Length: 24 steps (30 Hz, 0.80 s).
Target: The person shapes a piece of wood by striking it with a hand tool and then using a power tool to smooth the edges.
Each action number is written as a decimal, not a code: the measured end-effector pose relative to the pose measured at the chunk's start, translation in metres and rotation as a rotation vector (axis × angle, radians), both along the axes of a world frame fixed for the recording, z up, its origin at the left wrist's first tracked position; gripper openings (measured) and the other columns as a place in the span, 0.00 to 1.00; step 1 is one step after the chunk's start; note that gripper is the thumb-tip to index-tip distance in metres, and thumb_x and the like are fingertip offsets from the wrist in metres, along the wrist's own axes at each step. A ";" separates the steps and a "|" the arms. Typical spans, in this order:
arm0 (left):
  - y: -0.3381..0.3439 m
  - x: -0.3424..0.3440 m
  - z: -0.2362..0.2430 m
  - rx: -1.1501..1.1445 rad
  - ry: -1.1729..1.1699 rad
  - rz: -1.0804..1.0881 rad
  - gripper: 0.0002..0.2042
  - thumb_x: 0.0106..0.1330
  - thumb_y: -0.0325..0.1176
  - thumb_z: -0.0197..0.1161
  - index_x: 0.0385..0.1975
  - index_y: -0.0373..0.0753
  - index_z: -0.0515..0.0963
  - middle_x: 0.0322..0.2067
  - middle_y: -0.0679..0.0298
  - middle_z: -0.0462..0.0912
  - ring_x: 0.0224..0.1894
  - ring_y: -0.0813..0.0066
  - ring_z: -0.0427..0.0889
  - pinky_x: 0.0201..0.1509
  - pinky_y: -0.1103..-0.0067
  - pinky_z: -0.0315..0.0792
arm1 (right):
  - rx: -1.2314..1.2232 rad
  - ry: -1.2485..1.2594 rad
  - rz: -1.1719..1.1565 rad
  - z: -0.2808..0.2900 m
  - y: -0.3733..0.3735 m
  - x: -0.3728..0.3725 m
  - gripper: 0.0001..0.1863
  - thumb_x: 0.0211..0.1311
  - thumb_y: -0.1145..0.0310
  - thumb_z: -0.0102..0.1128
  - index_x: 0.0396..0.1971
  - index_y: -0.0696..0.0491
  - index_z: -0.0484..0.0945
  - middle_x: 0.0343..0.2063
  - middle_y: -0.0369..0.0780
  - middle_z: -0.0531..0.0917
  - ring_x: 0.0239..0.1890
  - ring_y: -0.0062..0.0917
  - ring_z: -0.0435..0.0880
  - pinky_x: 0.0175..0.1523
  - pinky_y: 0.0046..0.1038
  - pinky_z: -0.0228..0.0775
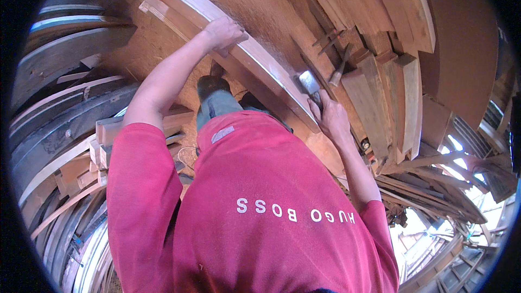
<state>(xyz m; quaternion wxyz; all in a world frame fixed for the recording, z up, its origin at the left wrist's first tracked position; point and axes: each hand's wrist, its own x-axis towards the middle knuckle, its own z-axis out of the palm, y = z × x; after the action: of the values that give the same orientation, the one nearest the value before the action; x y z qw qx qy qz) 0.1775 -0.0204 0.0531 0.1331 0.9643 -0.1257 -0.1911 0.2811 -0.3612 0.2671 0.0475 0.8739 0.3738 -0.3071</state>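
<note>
A long, pale wooden beam (271,70) slants from the upper left down toward the middle, in front of my body. My left hand (224,33) is closed over its upper edge, fingers curled round the far side. Close to the beam's near right end, my right hand (332,115) grips a short dark-handled tool with a broad, shiny metal head (310,83). That head is beside the beam's edge; whether it touches the wood I cannot tell. What kind of tool it is does not show clearly.
Thick cut planks (380,103) lie stacked to the right, with a chisel-like tool (339,68) near them. Curved dark boards (70,108) fill the left side. Sawdust (255,0) covers the ground beyond the beam. My boot (213,86) stands close beneath the beam.
</note>
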 end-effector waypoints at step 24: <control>-0.004 -0.001 0.001 0.016 -0.147 -0.032 0.28 0.40 0.41 0.76 0.45 0.48 0.77 0.37 0.61 0.85 0.44 0.60 0.86 0.45 0.66 0.78 | 0.024 0.019 0.058 -0.005 0.006 0.003 0.18 0.69 0.52 0.56 0.48 0.51 0.72 0.31 0.55 0.84 0.36 0.54 0.84 0.40 0.52 0.74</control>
<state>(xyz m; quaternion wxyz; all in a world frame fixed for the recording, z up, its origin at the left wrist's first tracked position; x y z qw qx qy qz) 0.1770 -0.0245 0.0542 0.1130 0.9747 -0.1489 -0.1226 0.2842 -0.3553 0.2622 0.0421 0.8602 0.4031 -0.3095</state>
